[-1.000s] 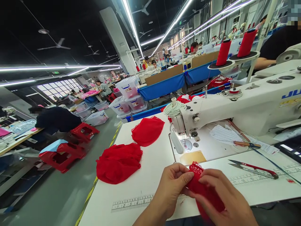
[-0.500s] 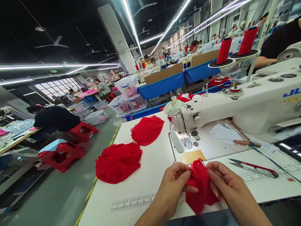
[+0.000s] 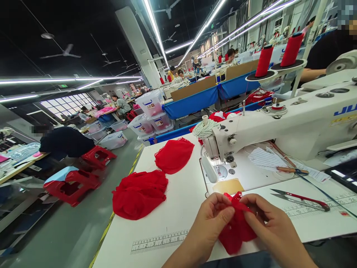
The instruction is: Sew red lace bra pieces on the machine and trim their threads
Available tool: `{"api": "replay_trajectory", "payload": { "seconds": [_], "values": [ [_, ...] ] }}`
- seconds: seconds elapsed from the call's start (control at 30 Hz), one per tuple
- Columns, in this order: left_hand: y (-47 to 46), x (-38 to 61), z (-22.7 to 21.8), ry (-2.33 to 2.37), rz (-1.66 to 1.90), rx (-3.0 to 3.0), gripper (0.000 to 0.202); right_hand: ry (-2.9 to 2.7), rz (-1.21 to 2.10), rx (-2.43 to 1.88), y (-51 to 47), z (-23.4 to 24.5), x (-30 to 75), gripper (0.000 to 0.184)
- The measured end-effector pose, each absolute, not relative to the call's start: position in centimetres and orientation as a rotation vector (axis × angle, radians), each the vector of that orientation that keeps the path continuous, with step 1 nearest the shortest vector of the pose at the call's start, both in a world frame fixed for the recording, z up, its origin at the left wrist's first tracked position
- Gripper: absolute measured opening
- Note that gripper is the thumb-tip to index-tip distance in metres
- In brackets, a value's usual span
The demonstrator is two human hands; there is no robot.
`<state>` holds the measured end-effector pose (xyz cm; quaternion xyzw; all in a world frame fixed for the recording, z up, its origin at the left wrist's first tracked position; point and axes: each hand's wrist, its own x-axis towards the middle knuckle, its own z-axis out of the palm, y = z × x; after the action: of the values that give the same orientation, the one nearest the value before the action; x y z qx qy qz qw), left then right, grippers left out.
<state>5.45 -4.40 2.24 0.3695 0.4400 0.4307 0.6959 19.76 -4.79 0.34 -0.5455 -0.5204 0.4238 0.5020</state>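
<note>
Left hand (image 3: pixel 210 225): thumb & fingertips pinched tight on a small red sheer-fabric piece w/ lace edging (image 3: pixel 235 234). Right hand (image 3: pixel 269 221): also pinching it, thumb vs. fingers, on the opposite side; its other fingers are loosely curled (exact grip partly hidden). The piece is btwn the two hands, at the near edge of the white bench (image 3: pixel 181 201), lace edge up, rest hanging in folds below the fingers. Can't tell if its lower end touches the bench top.

Just beyond the hands: a tan rectangular flat patch (image 3: pixel 228 185), in front of the white industrial sewing machine w/ blue lettering (image 3: pixel 279 119). A pale green coil of cord (image 3: pixel 205 128) sits on the machine's head end. To the L on the bench: a big rumpled red fabric bundle (image 3: pixel 139 195) &, just behind it, a smaller red rounded fabric piece w/ scalloped edge (image 3: pixel 174 156). Black printed ruler scale (image 3: pixel 158 242) runs along the near side, partly covered by the L arm. To the R of the R hand, red-handled metal snips (image 3: pixel 302 200) lie over the scale's far end, blades pointing L. White lined paper (image 3: pixel 264 160) lies under the machine arm; an orange-brown handled tool (image 3: pixel 291 170) is next to it.
</note>
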Motion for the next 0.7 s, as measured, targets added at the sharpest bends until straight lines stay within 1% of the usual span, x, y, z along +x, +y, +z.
{"api": "replay_trajectory", "payload": {
  "seconds": [0.1, 0.2, 0.27, 0.37, 0.47, 0.53, 0.57, 0.7],
  "values": [
    [-4.3, 5.8, 2.4, 1.099, 0.950, 0.940, 0.042, -1.198, 1.102, -1.279, -5.1, 0.7, 19.7, 0.015],
    [-4.1, 6.0, 2.4, 1.221, 0.986, 1.015, 0.030, -1.212, 1.101, -1.270, -5.3, 0.6, 19.5, 0.017],
    [-4.0, 6.0, 2.3, 1.263, 1.036, 1.081, 0.027, -1.277, 1.055, -1.288, -5.3, 0.2, 19.4, 0.016],
    [-4.2, 5.6, 2.3, 1.254, 1.050, 1.104, 0.032, -1.392, 0.909, -1.392, -5.0, -0.5, 19.2, 0.015],
    [-4.4, 5.3, 2.2, 1.140, 0.984, 1.001, 0.038, -1.398, 0.874, -1.420, -4.7, -0.8, 19.1, 0.032],
    [-4.5, 5.1, 2.1, 1.066, 1.004, 0.914, 0.038, -1.391, 1.020, -1.349, -4.4, -0.8, 19.2, 0.041],
    [-4.5, 5.0, 2.1, 1.032, 1.018, 0.864, 0.038, -1.398, 1.126, -1.305, -4.3, -0.6, 19.4, 0.042],
    [-4.6, 4.3, 2.5, 0.918, 0.936, 0.722, 0.039, -1.416, 1.537, -1.151, -3.6, 0.1, 20.1, 0.041]
  ]
}}
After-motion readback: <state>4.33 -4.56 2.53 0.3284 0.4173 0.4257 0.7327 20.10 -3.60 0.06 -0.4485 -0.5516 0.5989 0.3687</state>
